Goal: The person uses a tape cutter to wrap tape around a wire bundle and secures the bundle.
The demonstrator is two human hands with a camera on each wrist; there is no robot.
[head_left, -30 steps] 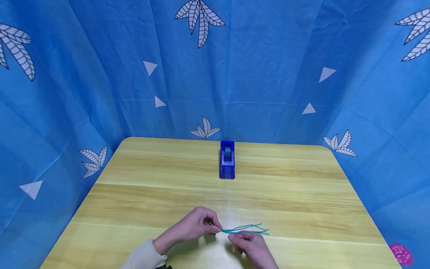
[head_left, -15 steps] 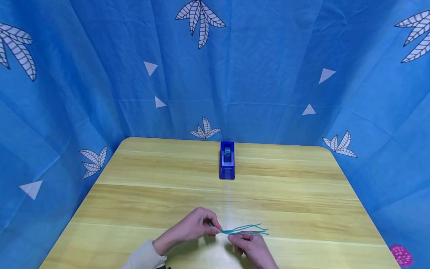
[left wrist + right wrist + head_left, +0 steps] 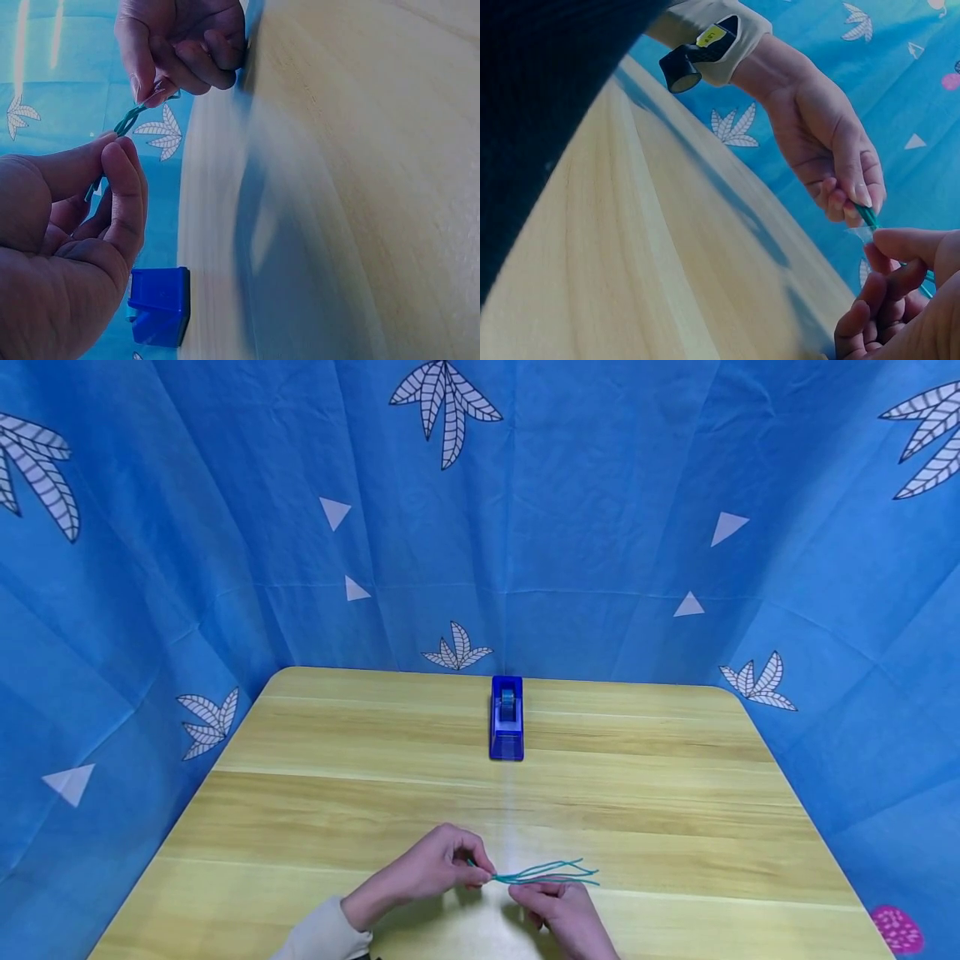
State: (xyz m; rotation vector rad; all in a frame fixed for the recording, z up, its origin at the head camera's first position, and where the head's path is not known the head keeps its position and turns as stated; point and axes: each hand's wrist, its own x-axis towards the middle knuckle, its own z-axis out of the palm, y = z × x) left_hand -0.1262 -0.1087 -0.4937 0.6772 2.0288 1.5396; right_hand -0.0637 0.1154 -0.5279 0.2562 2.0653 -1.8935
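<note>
A bundle of thin green cords (image 3: 551, 866) stretches between the two hands above the front of the table, its loose ends fanning out to the right. The left hand (image 3: 438, 864) pinches the bundle near its left end, between thumb and fingertips. Short cord tails show behind those fingers in the left wrist view. The right hand (image 3: 564, 912) is just right of it, under the loose strands, with its thumb and forefinger pinched together. In the right wrist view a small piece of clear tape (image 3: 859, 233) sticks out from that pinch, right against the green cords (image 3: 868, 216).
A blue tape dispenser (image 3: 507, 735) with a roll in it stands at the far middle of the wooden table (image 3: 337, 735). Blue patterned curtains (image 3: 600, 527) hang behind the table and along both sides. A black wrist camera (image 3: 682, 69) sits at the left sleeve.
</note>
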